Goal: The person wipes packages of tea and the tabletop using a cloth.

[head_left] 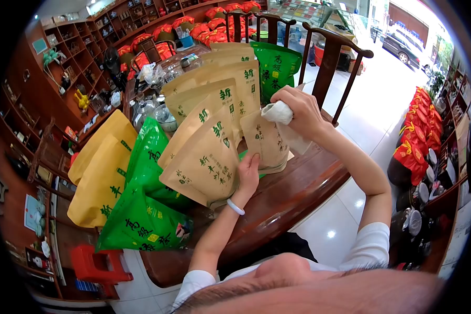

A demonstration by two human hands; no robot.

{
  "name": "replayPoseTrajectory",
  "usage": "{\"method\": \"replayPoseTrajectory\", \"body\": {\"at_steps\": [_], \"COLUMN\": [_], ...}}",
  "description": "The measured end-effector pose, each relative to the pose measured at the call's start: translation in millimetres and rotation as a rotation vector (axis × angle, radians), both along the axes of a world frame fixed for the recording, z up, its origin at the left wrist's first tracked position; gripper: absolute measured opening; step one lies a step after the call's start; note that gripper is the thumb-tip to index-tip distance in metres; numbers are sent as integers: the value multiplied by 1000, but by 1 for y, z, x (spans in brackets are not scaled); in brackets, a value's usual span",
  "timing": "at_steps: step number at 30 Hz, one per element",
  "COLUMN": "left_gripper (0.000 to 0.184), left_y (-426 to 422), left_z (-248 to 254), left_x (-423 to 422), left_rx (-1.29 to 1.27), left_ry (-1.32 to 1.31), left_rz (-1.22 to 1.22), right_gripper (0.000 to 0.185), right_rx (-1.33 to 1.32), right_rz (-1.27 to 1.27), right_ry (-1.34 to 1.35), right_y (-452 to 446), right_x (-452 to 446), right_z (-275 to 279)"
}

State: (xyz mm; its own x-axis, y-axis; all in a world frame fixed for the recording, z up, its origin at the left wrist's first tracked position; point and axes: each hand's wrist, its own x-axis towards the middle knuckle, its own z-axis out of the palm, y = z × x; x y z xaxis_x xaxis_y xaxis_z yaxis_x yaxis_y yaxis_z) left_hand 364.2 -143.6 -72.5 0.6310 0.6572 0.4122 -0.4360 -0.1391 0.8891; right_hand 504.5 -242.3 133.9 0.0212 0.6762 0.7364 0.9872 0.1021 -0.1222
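Observation:
My right hand [298, 111] grips a crumpled white cloth [277, 112] at the top right of a small brown paper bag [261, 137]. At that bag's lower left edge is my left hand [248, 170], its fingers closed on the bag, with a pale bracelet on the wrist. A larger brown bag [204, 165] with green and black characters stands just left of my left hand. More brown bags [214, 102] stand behind it. Shiny green bags [146, 220] and yellow bags [102, 183] are at the left, and another green bag [277, 68] is at the back.
The dark wooden table [298, 193] has a rounded front edge. Tall wooden chairs [329, 68] stand behind it, and a red stool [97, 267] is at lower left. Glass pots [164, 116] sit behind the bags. Red-wrapped jars [416, 141] line the right side.

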Motion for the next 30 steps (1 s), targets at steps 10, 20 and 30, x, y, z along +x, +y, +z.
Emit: {"method": "replayPoseTrajectory", "body": {"at_steps": [10, 20, 30], "left_gripper": [18, 18, 13], "left_y": [-8, 2, 7], "left_z": [-5, 3, 3], "left_x": [-3, -1, -1], "left_rx": [-228, -233, -287], "left_ry": [-223, -16, -120], "left_rz": [-32, 129, 46], "right_gripper": [44, 37, 48], "right_rx": [283, 222, 416], "right_rz": [112, 28, -93], "right_ry": [-103, 331, 297], "right_y": [11, -43, 7], "right_x": [-58, 2, 10], "right_z": [-66, -202, -120]}}
